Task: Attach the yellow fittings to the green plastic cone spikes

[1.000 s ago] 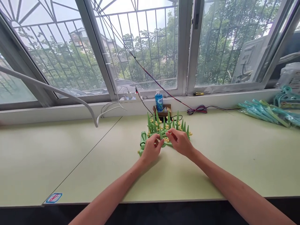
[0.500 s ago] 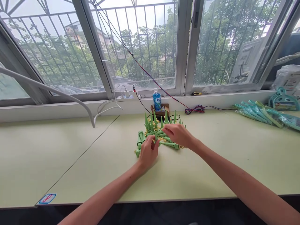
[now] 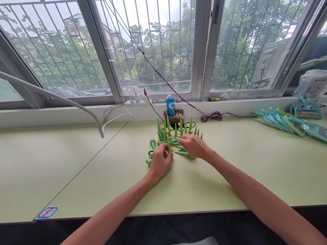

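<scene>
My left hand (image 3: 161, 162) is closed around a green plastic watering spike (image 3: 169, 145), its tip pointing up between thumb and fingers. My right hand (image 3: 193, 145) is pinched together just to the right and a little farther back, over the group of spikes. What its fingertips hold, if anything, is hidden. Several like spikes stand upright behind the hands, among them a green spike (image 3: 181, 126), with small yellow valve parts around them. Others lie flat between and beside the hands, such as a lying spike (image 3: 184, 154) and a hollow green piece (image 3: 152, 145) at the left.
Behind the spikes, a blue bottle (image 3: 170, 106) stands by a small cardboard box (image 3: 180, 115). Coiled cable (image 3: 212, 116) lies near the sill. Bagged teal plastic tools (image 3: 278, 120) are at the far right. A white hose (image 3: 76, 102) hangs over the table's left side.
The view has shifted slightly, so the scene sits a little higher. Both hands stay close to where they were, the left still on its spike and the right still pinched.
</scene>
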A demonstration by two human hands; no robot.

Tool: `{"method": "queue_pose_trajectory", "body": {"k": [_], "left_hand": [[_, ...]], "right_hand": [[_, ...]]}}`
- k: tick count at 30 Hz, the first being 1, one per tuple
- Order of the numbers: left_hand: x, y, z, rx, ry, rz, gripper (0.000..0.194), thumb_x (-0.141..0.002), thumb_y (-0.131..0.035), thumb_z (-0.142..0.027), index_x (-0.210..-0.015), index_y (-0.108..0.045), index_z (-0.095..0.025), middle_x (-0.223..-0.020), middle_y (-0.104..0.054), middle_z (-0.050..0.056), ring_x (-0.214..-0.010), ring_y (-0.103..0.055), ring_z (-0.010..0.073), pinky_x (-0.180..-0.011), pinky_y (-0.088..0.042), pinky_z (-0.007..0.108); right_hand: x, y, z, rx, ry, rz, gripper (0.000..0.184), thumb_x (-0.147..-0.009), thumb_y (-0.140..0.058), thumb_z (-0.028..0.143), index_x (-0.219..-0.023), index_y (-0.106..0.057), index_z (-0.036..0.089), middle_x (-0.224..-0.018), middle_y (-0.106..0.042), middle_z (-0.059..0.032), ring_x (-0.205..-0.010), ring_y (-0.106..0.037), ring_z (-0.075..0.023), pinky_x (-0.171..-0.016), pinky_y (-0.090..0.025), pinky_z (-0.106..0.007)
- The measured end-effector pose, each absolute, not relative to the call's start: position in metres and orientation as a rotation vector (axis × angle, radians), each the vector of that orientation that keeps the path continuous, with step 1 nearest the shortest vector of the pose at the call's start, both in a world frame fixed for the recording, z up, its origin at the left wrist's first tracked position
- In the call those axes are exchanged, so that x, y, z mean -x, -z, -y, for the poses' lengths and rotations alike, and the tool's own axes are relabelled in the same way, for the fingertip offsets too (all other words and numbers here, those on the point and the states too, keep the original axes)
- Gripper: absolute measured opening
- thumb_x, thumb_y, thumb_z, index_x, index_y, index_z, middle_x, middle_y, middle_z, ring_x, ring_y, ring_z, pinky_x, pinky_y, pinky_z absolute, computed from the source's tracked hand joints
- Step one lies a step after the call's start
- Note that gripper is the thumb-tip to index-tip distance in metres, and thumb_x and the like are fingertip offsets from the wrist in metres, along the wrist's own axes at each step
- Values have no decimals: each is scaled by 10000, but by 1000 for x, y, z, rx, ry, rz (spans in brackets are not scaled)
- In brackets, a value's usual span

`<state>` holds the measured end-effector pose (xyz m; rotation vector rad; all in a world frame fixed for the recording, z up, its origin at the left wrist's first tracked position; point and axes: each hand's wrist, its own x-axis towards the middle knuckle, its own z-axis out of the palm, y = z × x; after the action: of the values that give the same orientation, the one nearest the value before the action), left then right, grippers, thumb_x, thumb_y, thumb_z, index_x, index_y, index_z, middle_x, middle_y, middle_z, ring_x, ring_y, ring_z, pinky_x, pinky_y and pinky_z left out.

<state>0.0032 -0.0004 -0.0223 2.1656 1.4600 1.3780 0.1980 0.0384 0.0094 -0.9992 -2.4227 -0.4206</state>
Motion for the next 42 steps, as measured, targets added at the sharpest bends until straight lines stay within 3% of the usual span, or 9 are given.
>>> {"method": "queue_pose_trajectory", "body": {"k": [10,18,29,42], "left_hand": [[1,21,-2,-2154,-1277,-1454,68,-833,-517,-250,-859,-531,-189,-838,-558,30,-640,-534,139,-603,-441,278],[2,14,3,-2057,-1350,-1442,242,-801,-566,-234,-1035,-520,-196,-1010,-545,56,-641,-530,107,-615,-469,263],[7,21,-4,-2031,-1262,-1398,202,-833,-547,-265,-1025,-538,-204,-892,-620,46,-703,-586,143,-625,-460,259],[2,16,-1,-1900,-1296,-1383,372,-835,-554,-350,-1160,-453,-200,-590,-577,-51,-489,-514,116,-535,-383,239]], "right_hand": [[-185,0,-42,951,414,2512,203,-893,-527,66,-729,-602,159,-814,-559,-55,-774,-457,-166,-691,-324,-283],[-187,5,-44,984,443,2493,243,-904,-524,79,-691,-613,157,-801,-548,-62,-772,-441,-167,-684,-332,-285],[-183,11,-47,1024,410,2494,245,-880,-564,91,-649,-610,159,-774,-526,-56,-748,-449,-166,-675,-353,-282],[-180,13,-50,1075,417,2516,204,-867,-622,173,-666,-646,152,-796,-568,-79,-787,-491,-183,-699,-396,-298]]}}
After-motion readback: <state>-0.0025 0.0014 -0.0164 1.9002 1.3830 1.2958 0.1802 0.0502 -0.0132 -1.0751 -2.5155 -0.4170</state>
